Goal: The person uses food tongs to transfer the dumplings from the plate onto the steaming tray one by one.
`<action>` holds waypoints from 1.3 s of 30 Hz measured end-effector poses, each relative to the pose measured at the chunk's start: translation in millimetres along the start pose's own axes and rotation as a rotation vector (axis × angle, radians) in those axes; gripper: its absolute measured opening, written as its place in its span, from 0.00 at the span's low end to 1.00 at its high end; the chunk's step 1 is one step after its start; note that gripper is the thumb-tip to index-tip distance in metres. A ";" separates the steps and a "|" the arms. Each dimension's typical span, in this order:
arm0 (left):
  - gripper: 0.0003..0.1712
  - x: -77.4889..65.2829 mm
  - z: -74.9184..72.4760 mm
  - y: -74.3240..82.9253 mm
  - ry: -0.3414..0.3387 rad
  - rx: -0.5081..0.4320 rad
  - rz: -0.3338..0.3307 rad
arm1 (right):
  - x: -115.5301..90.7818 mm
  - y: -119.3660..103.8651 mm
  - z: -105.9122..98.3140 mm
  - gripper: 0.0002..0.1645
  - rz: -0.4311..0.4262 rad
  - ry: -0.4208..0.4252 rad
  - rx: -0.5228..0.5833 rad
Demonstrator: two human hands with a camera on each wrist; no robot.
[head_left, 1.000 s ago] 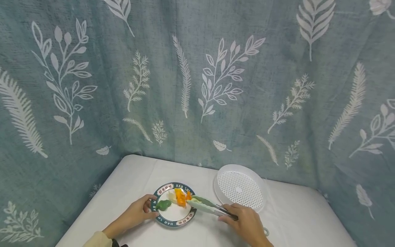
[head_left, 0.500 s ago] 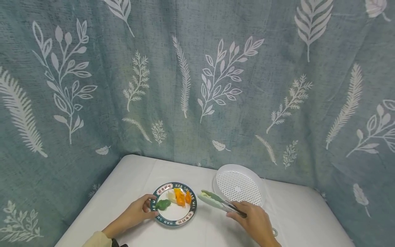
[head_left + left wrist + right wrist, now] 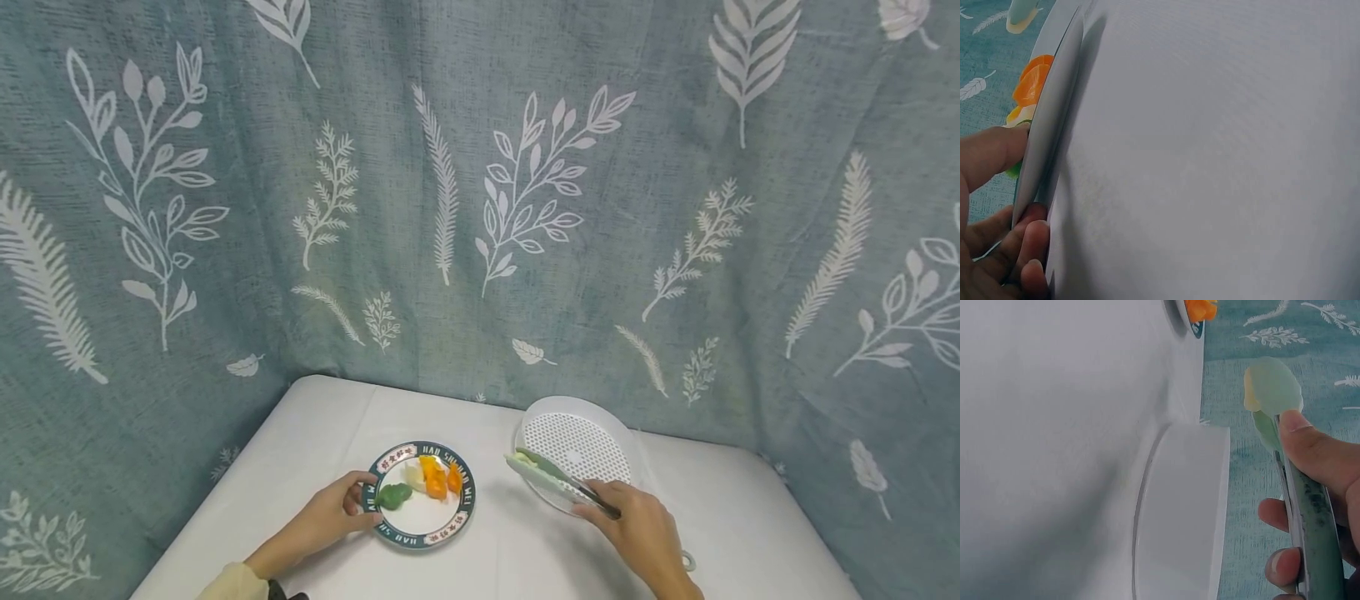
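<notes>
Pale-green-tipped metal tongs (image 3: 553,469) near a round white perforated tray (image 3: 577,436).
My feed shows the right hand (image 3: 637,529), fingers clamped round them, a pale-yellow piece (image 3: 1250,392) between their tips; the left hand (image 3: 333,515) pinches a white teal-rimmed plate (image 3: 420,520).

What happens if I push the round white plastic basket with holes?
The round white plastic basket would probably feel light: holes fill its floor. Low and wide, it likely wouldn't tip. Its smooth wall might feel slippery.
</notes>
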State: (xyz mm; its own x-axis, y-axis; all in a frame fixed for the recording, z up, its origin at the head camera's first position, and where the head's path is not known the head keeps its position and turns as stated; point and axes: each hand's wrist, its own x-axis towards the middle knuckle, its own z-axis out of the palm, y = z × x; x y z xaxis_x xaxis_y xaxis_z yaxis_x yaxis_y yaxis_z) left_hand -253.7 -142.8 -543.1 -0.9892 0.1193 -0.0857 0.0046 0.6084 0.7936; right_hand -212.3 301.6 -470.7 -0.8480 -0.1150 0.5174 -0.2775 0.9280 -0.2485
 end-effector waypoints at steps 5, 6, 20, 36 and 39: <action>0.40 -0.2 0.6 -1.0 -0.010 -0.009 0.004 | 1.0 9.9 -1.3 0.27 0.009 0.012 -0.022; 0.40 -0.4 0.6 -1.1 -0.013 -0.009 0.005 | 1.4 11.6 -1.5 0.27 0.012 0.013 -0.027; 0.40 0.2 0.7 -1.5 -0.014 -0.019 0.005 | 12.5 39.2 -0.2 0.28 0.042 0.002 -0.022; 0.41 1.1 1.5 -2.8 0.001 -0.007 0.007 | 26.2 65.8 3.8 0.27 0.159 -0.053 -0.078; 0.41 0.9 1.0 -2.2 0.004 -0.006 0.005 | 31.3 71.3 7.9 0.28 0.195 -0.073 -0.110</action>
State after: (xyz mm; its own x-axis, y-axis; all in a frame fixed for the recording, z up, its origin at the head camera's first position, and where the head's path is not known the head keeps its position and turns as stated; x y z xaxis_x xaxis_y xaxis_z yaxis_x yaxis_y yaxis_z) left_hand -254.4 -143.3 -545.5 -0.9897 0.1190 -0.0792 0.0087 0.6032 0.7975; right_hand -262.1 361.3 -478.7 -0.9123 0.0483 0.4067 -0.0581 0.9677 -0.2454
